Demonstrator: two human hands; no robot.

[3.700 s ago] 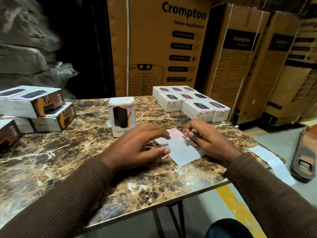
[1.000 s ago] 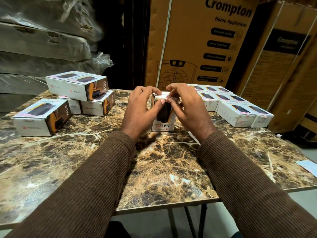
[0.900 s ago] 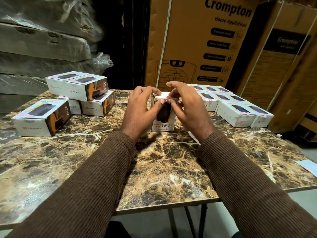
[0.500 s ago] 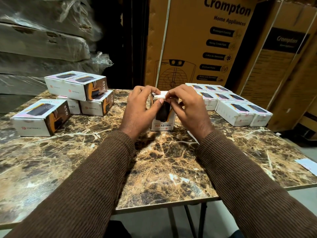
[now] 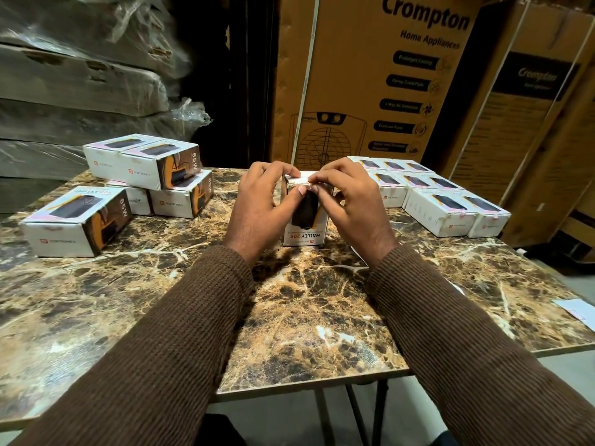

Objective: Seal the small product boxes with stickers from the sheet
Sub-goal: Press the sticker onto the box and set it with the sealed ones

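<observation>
at frame centre a small box (image 5: pixel 305 220) stands upright on the marble tabletop (image 5: pixel 289 317), its label "halley 20k" upside down. the left hand (image 5: pixel 262 204) and right hand (image 5: pixel 351 204) both grip its top. five "portronics" boxes (image 5: pixel 141 162) marked "65w" sit at left, a group of white boxes (image 5: pixel 434 207) at right. "crompton home appliances" cartons (image 5: pixel 370 85) stand behind.

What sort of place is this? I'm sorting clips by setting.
Most likely a warehouse or stockroom. Tall Crompton appliance cartons stand behind the marble-look table, plastic-wrapped bundles are stacked at left, and many identical small product boxes sit in rows.
</observation>
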